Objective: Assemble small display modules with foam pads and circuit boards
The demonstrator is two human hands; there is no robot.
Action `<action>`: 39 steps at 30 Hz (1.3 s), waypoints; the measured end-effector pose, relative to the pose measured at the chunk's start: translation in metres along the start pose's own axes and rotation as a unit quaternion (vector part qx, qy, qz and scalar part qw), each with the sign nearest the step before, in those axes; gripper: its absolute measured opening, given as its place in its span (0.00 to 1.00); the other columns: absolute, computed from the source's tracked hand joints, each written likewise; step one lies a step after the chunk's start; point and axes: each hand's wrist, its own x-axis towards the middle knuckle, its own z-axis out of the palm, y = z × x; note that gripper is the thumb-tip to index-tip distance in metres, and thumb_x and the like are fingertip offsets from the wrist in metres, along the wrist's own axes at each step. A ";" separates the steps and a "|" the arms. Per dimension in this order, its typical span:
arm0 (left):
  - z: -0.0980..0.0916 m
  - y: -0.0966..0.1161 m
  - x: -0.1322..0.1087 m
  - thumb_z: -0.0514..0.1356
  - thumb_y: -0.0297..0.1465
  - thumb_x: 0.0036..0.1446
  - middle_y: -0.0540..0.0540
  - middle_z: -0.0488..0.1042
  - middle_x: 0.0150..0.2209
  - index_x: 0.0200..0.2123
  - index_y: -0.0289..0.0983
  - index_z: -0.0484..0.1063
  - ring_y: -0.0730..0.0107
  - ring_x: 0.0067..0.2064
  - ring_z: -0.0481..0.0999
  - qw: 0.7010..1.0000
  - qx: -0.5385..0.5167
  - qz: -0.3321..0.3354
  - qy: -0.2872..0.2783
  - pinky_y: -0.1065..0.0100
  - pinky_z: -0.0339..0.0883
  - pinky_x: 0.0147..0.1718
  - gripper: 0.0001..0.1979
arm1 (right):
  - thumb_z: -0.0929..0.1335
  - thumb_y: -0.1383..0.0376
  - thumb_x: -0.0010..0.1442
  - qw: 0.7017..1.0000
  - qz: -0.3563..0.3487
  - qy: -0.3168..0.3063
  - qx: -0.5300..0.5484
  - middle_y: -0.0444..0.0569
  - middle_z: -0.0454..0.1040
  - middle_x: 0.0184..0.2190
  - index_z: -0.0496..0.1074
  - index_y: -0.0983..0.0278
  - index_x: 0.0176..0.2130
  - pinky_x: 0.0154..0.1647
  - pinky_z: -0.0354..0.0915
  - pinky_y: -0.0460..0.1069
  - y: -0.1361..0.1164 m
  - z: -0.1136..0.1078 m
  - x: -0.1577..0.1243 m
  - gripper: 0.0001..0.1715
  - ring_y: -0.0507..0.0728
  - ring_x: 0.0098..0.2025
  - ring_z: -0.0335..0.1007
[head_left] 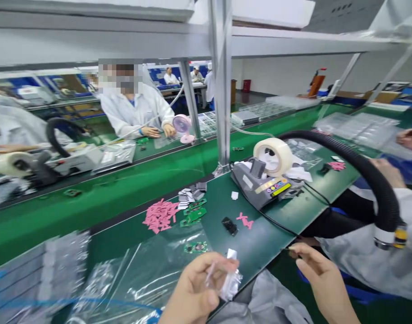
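My left hand (pixel 195 288) is at the bottom centre, fingers pinched around a small clear plastic bag (pixel 231 279) held over the near table edge. My right hand (pixel 319 274) hovers to the right of it with the thumb and fingers closed on thin tweezers (pixel 288 249) that point left. On the dark green mat (pixel 260 238) in front lie a small black part (pixel 229 225), a few pink strips (pixel 245 220), a pile of pink strips (pixel 159 215) and small green circuit boards (pixel 193 215).
A grey tape dispenser (pixel 264 184) with a white tape roll (pixel 273 156) stands ahead right. Clear bags (pixel 148 270) and stacked trays (pixel 37 274) cover the left. A black hose (pixel 364 166) arcs at right above a neighbour's white sleeve (pixel 378 256). A green conveyor (pixel 101 198) runs across; another person works behind it.
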 end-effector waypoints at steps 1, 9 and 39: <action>0.004 0.000 0.000 0.71 0.44 0.34 0.45 0.80 0.36 0.35 0.43 0.78 0.53 0.50 0.74 0.999 -0.034 0.002 -0.004 0.56 0.61 0.52 0.21 | 0.71 0.43 0.44 0.998 -0.043 -0.037 0.035 0.50 0.78 0.33 0.76 0.60 0.31 0.36 0.72 0.50 -0.024 0.013 -0.004 0.25 0.61 0.38 0.75; 0.001 -0.009 -0.003 0.73 0.38 0.33 0.45 0.82 0.37 0.33 0.44 0.79 0.55 0.54 0.71 0.987 -0.009 0.158 0.033 0.58 0.59 0.53 0.19 | 0.68 0.54 0.58 0.909 -0.356 -0.178 0.127 0.45 0.70 0.28 0.72 0.56 0.43 0.36 0.65 0.54 -0.144 0.068 -0.011 0.14 0.55 0.30 0.68; -0.037 -0.023 -0.011 0.68 0.39 0.45 0.46 0.78 0.34 0.40 0.40 0.76 0.67 0.38 0.74 0.954 -0.291 0.067 0.035 0.60 0.66 0.44 0.17 | 0.57 0.49 0.63 0.838 -0.433 -0.243 -0.227 0.54 0.71 0.52 0.56 0.62 0.60 0.56 0.57 0.60 -0.099 0.097 0.004 0.32 0.62 0.53 0.67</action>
